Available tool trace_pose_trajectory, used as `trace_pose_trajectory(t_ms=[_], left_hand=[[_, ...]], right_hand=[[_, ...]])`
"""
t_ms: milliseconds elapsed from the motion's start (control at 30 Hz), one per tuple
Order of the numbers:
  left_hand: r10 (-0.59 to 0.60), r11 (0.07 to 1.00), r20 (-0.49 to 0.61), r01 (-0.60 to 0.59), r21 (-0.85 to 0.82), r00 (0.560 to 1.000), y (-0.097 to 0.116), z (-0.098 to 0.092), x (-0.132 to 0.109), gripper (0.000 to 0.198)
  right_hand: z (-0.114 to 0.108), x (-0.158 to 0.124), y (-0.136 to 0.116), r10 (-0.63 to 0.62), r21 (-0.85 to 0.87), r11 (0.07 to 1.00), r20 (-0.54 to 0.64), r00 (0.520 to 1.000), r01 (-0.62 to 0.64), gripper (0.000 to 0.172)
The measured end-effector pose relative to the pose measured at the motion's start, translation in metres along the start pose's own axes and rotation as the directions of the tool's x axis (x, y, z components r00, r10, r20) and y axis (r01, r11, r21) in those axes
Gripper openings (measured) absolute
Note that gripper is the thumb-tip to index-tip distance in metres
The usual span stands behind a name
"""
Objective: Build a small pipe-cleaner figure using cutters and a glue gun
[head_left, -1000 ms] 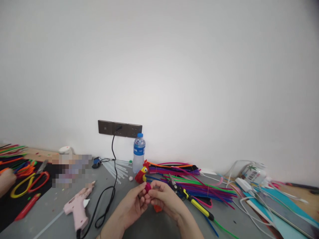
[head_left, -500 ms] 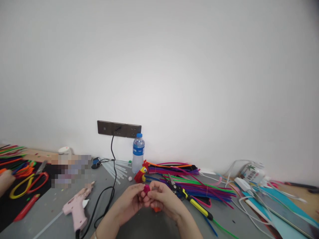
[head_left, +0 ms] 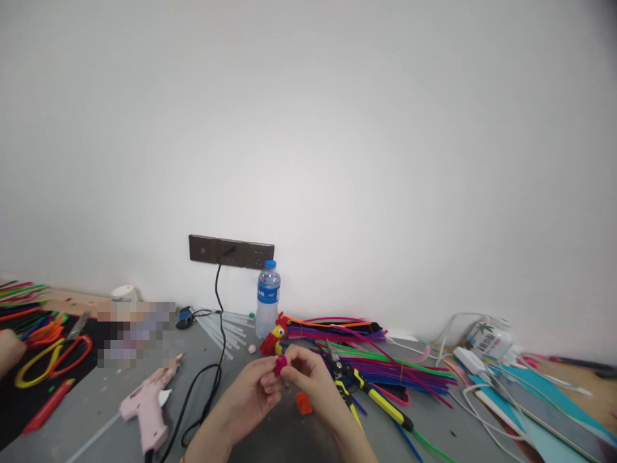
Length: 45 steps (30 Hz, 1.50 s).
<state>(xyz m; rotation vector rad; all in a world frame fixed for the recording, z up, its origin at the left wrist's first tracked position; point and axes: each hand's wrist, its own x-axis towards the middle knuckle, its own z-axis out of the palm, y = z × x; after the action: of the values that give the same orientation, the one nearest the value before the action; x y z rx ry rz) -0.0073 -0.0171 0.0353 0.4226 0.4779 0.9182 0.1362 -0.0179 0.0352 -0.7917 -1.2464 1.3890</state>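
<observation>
My left hand (head_left: 249, 397) and my right hand (head_left: 314, 384) meet low in the middle of the view, fingers pinched together on a small magenta pipe-cleaner ball (head_left: 280, 364). Just behind the ball stands a red and yellow pipe-cleaner bird (head_left: 270, 340). A small orange piece (head_left: 303, 403) lies on the grey table (head_left: 110, 411) beneath my right hand. Yellow-handled pliers (head_left: 367, 392) lie just right of my right hand.
A pink glue gun (head_left: 145, 408) with a black cord lies at the left, a water bottle (head_left: 267, 299) stands by the wall socket, and bundles of coloured pipe cleaners (head_left: 385, 368) lie right. White cables and blue sheets fill the far right. Another person's hand (head_left: 8, 351) shows at the left edge.
My hands have lifted slightly with the magenta ball, and my right hand has shifted so the orange piece and the pliers handle now show beside it.
</observation>
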Motion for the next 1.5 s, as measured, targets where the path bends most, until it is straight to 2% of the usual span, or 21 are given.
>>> trace_pose_trajectory(t_ms=[100, 233, 367, 500, 567, 633, 700, 767, 833, 900, 1067, 1267, 1400, 1500], left_hand=[[0.027, 1.000, -0.066, -0.028, -0.010, 0.997, -0.002, -0.003, 0.003, 0.029], [0.081, 0.996, -0.162, -0.084, -0.010, 0.983, -0.007, -0.002, 0.004, 0.027], [0.124, 0.992, -0.223, -0.128, -0.004, 0.967, -0.011, 0.002, 0.004, 0.027], [0.171, 0.983, -0.251, -0.181, -0.016, 0.953, -0.012, 0.005, 0.005, 0.033], [0.189, 0.981, -0.253, -0.195, -0.001, 0.949, -0.012, 0.007, 0.005, 0.037], [0.219, 0.976, -0.259, -0.216, 0.038, 0.941, -0.012, 0.008, 0.005, 0.042], [0.276, 0.961, -0.274, -0.255, 0.109, 0.921, -0.011, 0.008, 0.006, 0.048], [0.352, 0.931, -0.281, -0.302, 0.208, 0.893, -0.010, 0.006, 0.008, 0.053], [0.415, 0.893, -0.262, -0.335, 0.301, 0.871, -0.010, 0.003, 0.010, 0.058], [0.438, 0.867, -0.233, -0.339, 0.364, 0.868, -0.009, 0.001, 0.012, 0.059], [0.378, 0.857, -0.189, -0.266, 0.441, 0.906, -0.009, -0.002, 0.014, 0.059], [0.306, 0.869, -0.135, -0.219, 0.445, 0.942, -0.007, 0.000, 0.012, 0.056], [0.271, 0.887, -0.121, -0.199, 0.416, 0.955, -0.005, 0.001, 0.010, 0.055], [0.307, 0.895, -0.129, -0.240, 0.376, 0.943, -0.005, 0.002, 0.009, 0.053]], right_hand=[[0.003, 0.000, -0.003, -0.128, -0.210, 0.971, -0.064, 0.990, 0.112, 0.026], [0.007, 0.000, -0.001, -0.362, -0.453, 0.841, -0.066, 0.930, 0.295, 0.017], [0.013, -0.001, 0.004, -0.498, -0.567, 0.726, -0.042, 0.866, 0.390, 0.017], [0.016, -0.003, 0.009, -0.534, -0.592, 0.700, -0.064, 0.843, 0.399, 0.016], [0.015, -0.002, 0.012, -0.489, -0.563, 0.743, -0.087, 0.868, 0.362, 0.015], [0.014, 0.000, 0.016, -0.384, -0.475, 0.833, -0.126, 0.915, 0.284, 0.012], [0.013, 0.003, 0.020, -0.256, -0.304, 0.931, -0.151, 0.955, 0.201, 0.010], [0.011, 0.006, 0.022, -0.159, -0.111, 0.983, -0.136, 0.978, 0.144, 0.019], [0.008, 0.008, 0.021, -0.111, -0.013, 0.994, -0.111, 0.988, 0.110, 0.030], [0.004, 0.008, 0.018, -0.086, -0.021, 0.996, -0.104, 0.991, 0.084, 0.037], [-0.009, 0.007, 0.010, 0.004, -0.090, 0.996, -0.123, 0.992, -0.015, 0.044], [-0.014, 0.002, 0.009, 0.199, 0.085, 0.977, -0.019, 0.980, -0.197, 0.040], [-0.010, -0.002, 0.006, 0.229, 0.130, 0.964, 0.045, 0.972, -0.233, 0.037], [-0.010, -0.003, 0.004, 0.231, 0.166, 0.957, 0.055, 0.972, -0.237, 0.036]])
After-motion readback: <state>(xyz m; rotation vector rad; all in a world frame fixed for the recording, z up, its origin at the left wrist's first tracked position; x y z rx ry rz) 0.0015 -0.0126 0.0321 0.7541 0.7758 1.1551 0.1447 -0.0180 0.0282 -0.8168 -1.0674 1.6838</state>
